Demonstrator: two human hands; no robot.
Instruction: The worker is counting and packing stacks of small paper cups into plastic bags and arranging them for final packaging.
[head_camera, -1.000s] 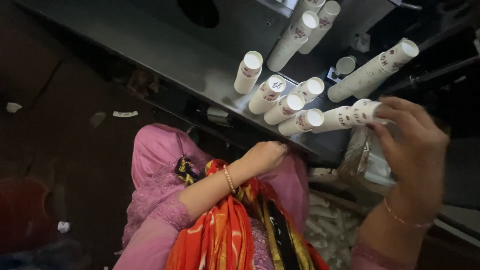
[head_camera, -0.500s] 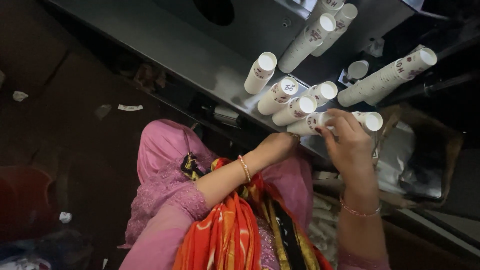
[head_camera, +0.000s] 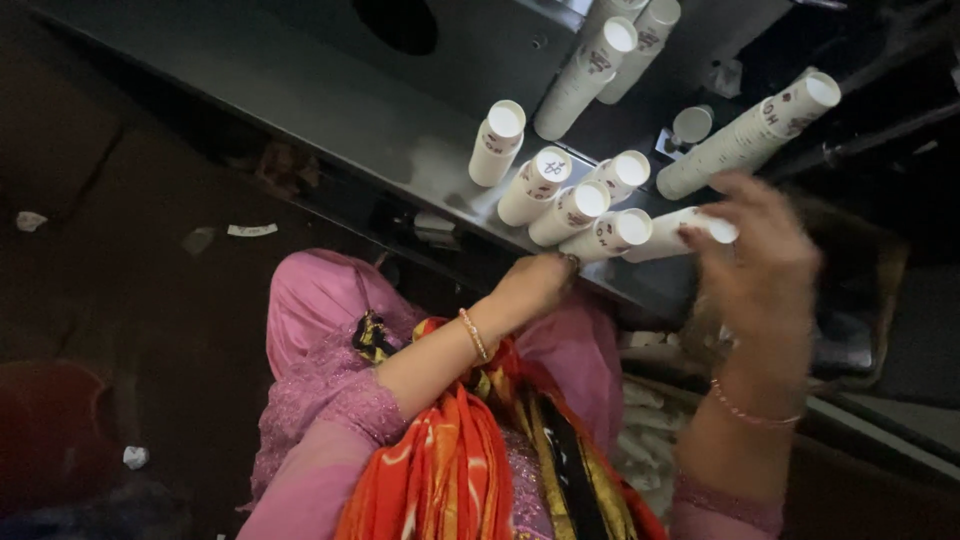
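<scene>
Several stacks of white paper cups stand on a dark grey table (head_camera: 300, 95), among them a short stack (head_camera: 497, 143) and a row of stacks (head_camera: 570, 212) near the front edge. My left hand (head_camera: 535, 285) is curled at the table edge, against the base of one stack (head_camera: 605, 237); its fingers are hidden. My right hand (head_camera: 765, 265) is blurred with fingers spread. Its fingertips are at the top of the rightmost stack in the row (head_camera: 670, 233).
Taller cup stacks (head_camera: 590, 70) and a long leaning stack (head_camera: 740, 130) stand further back, beside a single cup (head_camera: 690, 125). A round hole (head_camera: 395, 20) is cut in the table. A brown box (head_camera: 865, 290) sits at right. Paper scraps (head_camera: 250, 230) lie on the dark floor.
My right hand gripped the rightmost stack half a second ago; now it has let go and drawn back to the right with fingers spread. My left hand stays at the table edge.
</scene>
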